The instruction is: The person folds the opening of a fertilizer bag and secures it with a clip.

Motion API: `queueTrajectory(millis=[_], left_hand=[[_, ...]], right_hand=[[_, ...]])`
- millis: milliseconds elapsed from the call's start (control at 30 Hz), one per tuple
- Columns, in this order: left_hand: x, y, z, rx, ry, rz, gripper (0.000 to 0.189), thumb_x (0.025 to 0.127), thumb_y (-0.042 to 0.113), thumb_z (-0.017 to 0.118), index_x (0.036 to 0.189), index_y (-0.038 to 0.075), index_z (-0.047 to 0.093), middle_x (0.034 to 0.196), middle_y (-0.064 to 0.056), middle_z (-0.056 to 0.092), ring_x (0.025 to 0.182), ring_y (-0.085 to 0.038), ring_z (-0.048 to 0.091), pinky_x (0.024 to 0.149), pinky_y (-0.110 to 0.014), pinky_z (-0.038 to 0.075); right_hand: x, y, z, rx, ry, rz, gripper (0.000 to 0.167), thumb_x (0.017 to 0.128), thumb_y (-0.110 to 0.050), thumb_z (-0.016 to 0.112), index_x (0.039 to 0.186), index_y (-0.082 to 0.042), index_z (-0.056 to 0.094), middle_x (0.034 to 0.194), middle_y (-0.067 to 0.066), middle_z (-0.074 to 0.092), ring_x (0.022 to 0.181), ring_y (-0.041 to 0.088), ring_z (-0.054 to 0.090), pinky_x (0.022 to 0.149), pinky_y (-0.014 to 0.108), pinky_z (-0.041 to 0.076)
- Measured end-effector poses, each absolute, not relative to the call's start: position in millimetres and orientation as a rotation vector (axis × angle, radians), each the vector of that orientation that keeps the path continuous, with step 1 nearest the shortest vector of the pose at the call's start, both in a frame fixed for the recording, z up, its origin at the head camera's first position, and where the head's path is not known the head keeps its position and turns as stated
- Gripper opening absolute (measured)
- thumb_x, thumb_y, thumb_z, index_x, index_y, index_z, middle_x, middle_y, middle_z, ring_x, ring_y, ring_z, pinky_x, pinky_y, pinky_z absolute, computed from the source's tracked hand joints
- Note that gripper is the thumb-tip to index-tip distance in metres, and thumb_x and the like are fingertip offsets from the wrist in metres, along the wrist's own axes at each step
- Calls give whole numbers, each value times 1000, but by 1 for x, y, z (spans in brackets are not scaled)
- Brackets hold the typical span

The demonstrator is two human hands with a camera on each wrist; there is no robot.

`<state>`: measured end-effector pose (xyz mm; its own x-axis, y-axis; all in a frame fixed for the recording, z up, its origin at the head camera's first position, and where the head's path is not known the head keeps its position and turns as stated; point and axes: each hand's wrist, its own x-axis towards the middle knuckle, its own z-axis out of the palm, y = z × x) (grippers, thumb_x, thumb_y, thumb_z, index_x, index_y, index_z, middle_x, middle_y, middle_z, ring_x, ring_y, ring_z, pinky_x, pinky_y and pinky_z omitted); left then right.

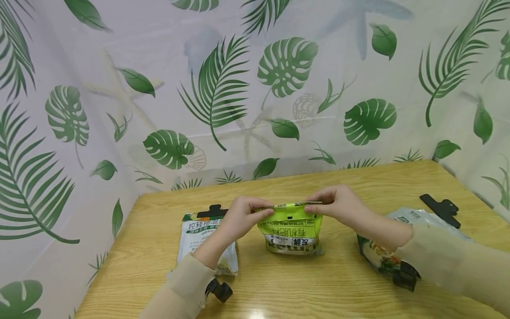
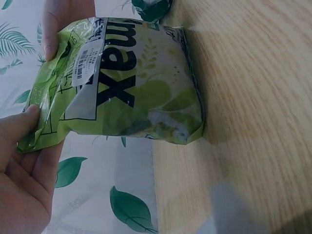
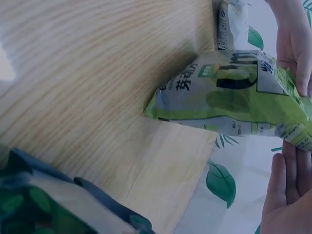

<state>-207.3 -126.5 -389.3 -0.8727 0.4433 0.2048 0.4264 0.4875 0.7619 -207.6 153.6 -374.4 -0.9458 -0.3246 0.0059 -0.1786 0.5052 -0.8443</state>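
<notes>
A bright green fertilizer bag [image 1: 292, 235] stands on the table between my two hands, its large print upside down in the head view. My left hand [image 1: 241, 217] pinches its top edge at the left corner, thumb on the near face and fingers behind. At the right corner my right hand [image 1: 342, 206] grips the same edge between thumb and fingers. The strip between the hands lies flat and taut. In the left wrist view the bag [image 2: 151, 87] shows bulging lower sides and a white barcode label. Its base [image 3: 153, 105] rests on the wood in the right wrist view.
Left of the green bag lies a white bag [image 1: 197, 237] with a black clip [image 1: 211, 211] at its top edge. A silver and green bag [image 1: 382, 257] sits partly under my right forearm, another black clip [image 1: 442, 210] along its far side. Leaf-patterned cloth [image 1: 255, 88] hangs behind the table.
</notes>
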Motion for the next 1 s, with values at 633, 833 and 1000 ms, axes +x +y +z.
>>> queueTrajectory(millis=[633,833,1000], left_hand=[[-206,-125,-393,792,2697,1354,21,102,10,71,119,2,80,119,-18,79,67,-5,54,61,-19,44],[-205,-126,-394,794,2702,1341,21,103,10,71,120,2,80,120,-18,79,69,-7,54,61,-20,44],[-207,-127,-391,799,2710,1327,22,103,11,71,120,3,80,121,-17,79,70,-7,56,63,-20,46]], right_hand=[[-225,176,-366,-423,2291,-1707,47,106,-25,68,137,11,63,111,1,83,97,4,76,94,27,63],[-237,182,-366,-377,2233,-1783,49,108,-23,65,141,13,58,108,-4,82,96,2,76,94,24,62],[-245,185,-364,-309,2170,-1875,43,108,-20,65,140,9,60,97,-16,80,95,0,76,90,21,62]])
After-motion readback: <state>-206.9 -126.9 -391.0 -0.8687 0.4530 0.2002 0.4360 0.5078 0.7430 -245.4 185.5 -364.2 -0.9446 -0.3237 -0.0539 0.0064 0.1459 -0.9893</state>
